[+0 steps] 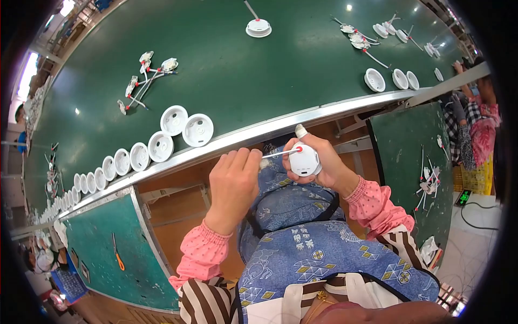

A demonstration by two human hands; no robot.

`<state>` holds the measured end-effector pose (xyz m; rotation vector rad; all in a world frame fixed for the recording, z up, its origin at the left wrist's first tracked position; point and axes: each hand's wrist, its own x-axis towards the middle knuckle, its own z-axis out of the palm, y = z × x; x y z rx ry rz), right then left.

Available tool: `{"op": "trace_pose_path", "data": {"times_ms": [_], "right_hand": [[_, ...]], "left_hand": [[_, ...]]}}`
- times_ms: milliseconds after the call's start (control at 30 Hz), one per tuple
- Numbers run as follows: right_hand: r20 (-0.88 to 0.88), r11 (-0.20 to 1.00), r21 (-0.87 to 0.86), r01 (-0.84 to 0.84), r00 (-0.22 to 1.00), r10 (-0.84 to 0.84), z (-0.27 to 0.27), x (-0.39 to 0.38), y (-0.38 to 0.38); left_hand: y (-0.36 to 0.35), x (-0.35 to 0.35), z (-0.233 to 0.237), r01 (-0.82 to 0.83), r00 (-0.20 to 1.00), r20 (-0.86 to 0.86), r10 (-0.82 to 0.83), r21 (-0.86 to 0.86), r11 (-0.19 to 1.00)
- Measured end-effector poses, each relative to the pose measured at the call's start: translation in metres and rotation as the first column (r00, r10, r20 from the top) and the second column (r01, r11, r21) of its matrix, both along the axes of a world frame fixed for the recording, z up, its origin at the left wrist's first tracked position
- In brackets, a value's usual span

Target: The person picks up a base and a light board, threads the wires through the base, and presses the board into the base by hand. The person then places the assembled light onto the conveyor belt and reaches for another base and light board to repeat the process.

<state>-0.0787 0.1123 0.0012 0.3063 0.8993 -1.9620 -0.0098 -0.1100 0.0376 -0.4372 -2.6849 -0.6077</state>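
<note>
A round white device (pixel 304 162) with a red collar near its top rests in my right hand (pixel 324 162), whose fingers wrap round its edge. The tip of that hand's thumb has a pale cover on it. From the red collar a thin white cable (pixel 278 154) runs left to my left hand (pixel 235 181). My left hand is closed round the cable's far end, and its fingertips are hidden. Both hands are over my lap, in front of the green table's metal edge (pixel 253 135).
White round cups (pixel 197 130) line the table's left edge. Cabled parts (pixel 144 81) lie behind them, others (pixel 359 39) at the back right. A finished-looking device (pixel 258 28) sits at the back. Scissors (pixel 118 254) lie on the lower left surface. A co-worker (pixel 480 129) is at the right.
</note>
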Motion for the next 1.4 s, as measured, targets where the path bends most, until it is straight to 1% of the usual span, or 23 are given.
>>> {"op": "trace_pose_path", "data": {"times_ms": [67,133,167,267,367,400,433,500,600,633,700,767,833,933,1000,1033,1067,1100,1133,1167,1267,1367,1400], "right_hand": [[0.139,0.994,-0.109,-0.019,0.99,0.034,-0.002,-0.003,0.002],[0.25,0.973,-0.229,-0.029,0.964,0.087,-0.005,-0.007,0.003],[0.248,0.963,-0.265,-0.054,0.961,0.122,-0.007,-0.008,0.002],[0.204,0.925,-0.369,-0.086,0.964,0.171,-0.006,-0.014,0.01],[-0.024,0.955,-0.295,0.038,0.999,-0.047,0.015,-0.035,0.034],[-0.072,0.907,-0.421,0.025,0.996,-0.061,0.01,-0.048,0.05],[-0.112,0.916,-0.39,0.095,0.982,-0.15,0.021,-0.052,0.062],[-0.115,0.95,-0.255,0.177,0.971,-0.212,0.023,-0.051,0.086],[-0.052,0.945,-0.272,0.184,0.977,-0.205,-0.001,-0.031,0.1],[-0.025,0.943,-0.272,0.189,0.979,-0.204,-0.006,-0.025,0.101],[-0.019,0.943,-0.233,0.237,0.969,-0.247,-0.003,-0.02,0.104],[-0.018,0.948,-0.196,0.252,0.965,-0.261,-0.003,-0.018,0.104],[-0.033,0.95,-0.147,0.274,0.959,-0.282,-0.008,-0.015,0.105],[-0.075,0.96,-0.063,0.272,0.958,-0.277,-0.009,-0.011,0.1],[-0.081,0.967,-0.059,0.246,0.965,-0.251,-0.012,-0.01,0.093],[-0.087,0.968,-0.06,0.242,0.965,-0.247,-0.012,-0.009,0.09],[-0.087,0.969,-0.058,0.239,0.966,-0.243,-0.009,-0.008,0.086],[-0.088,0.971,-0.062,0.229,0.968,-0.234,-0.011,-0.006,0.081],[-0.092,0.973,-0.061,0.221,0.97,-0.226,-0.012,-0.005,0.078],[-0.104,0.975,-0.057,0.215,0.97,-0.22,-0.011,-0.005,0.076],[-0.104,0.979,-0.075,0.191,0.975,-0.198,-0.013,-0.001,0.064],[-0.102,0.982,-0.028,0.188,0.976,-0.19,-0.004,0.003,0.052],[-0.091,0.979,-0.038,0.198,0.975,-0.201,-0.003,0.005,0.051]], "left_hand": [[-0.003,-0.004,0.007,0.031,0.999,-0.01,-0.031,-0.016,0.999],[-0.005,-0.008,0.012,0.023,1.0,-0.007,-0.024,-0.037,0.999],[-0.005,-0.012,0.015,0.028,1.0,-0.011,-0.028,-0.054,0.998],[-0.002,-0.036,0.025,0.037,0.997,-0.057,-0.043,-0.108,0.993],[0.015,-0.07,0.052,0.123,0.978,-0.138,-0.154,-0.209,0.97],[0.022,-0.083,0.06,0.137,0.969,-0.165,-0.182,-0.248,0.959],[0.028,-0.1,0.063,0.145,0.962,-0.186,-0.199,-0.266,0.953],[0.043,-0.146,0.07,0.147,0.948,-0.23,-0.222,-0.301,0.942],[0.071,-0.227,0.052,0.139,0.937,-0.241,-0.252,-0.406,0.903],[0.083,-0.253,0.046,0.123,0.939,-0.235,-0.251,-0.451,0.884],[0.108,-0.286,0.038,0.086,0.976,-0.122,-0.178,-0.537,0.839],[0.117,-0.285,0.038,-0.003,0.891,-0.408,-0.2,-0.445,0.895],[0.114,-0.259,0.05,0.018,0.81,-0.541,-0.226,-0.363,0.932],[0.076,-0.215,0.037,0.174,0.903,-0.362,-0.23,-0.181,0.968],[0.013,-0.2,0.025,0.089,0.973,-0.188,-0.132,-0.225,0.97],[-0.021,-0.197,0.018,-0.059,0.992,-0.124,0.031,-0.231,0.971],[-0.064,-0.199,0.009,-0.172,0.984,-0.08,0.157,-0.259,0.95],[-0.116,-0.204,-0.01,-0.275,0.96,-0.119,0.253,-0.244,0.93],[-0.154,-0.208,-0.014,-0.419,0.904,-0.057,0.423,-0.309,0.854],[-0.181,-0.211,-0.017,-0.544,0.813,-0.011,0.582,-0.371,0.753],[-0.226,-0.222,-0.035,-0.581,0.791,-0.093,0.604,-0.422,0.695],[-0.222,-0.244,-0.051,-0.574,0.795,-0.097,0.599,-0.437,0.692],[-0.222,-0.25,-0.055,-0.577,0.802,-0.133,0.583,-0.427,0.696]]}}
